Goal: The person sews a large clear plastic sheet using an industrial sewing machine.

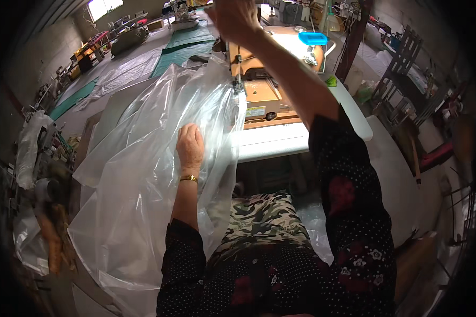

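Observation:
A large clear plastic sheet [137,174] lies in loose folds over the left of the sewing table and hangs down beside my lap. My left hand [190,145] rests on it with curled fingers, closed on the plastic. The sheet's right edge runs up to the needle area of a tan sewing machine [256,92]. My right arm reaches across the machine, and my right hand [235,21] is raised over its head at the top of the view. The fingers of that hand are partly cut off and hard to make out.
The white table edge [275,140] lies in front of me. A blue tray-like piece [313,38] sits atop the machine. Green and pale sheets [182,45] cover the floor beyond. A dark chair-like frame [407,68] stands at right, and wrapped plastic [34,150] at far left.

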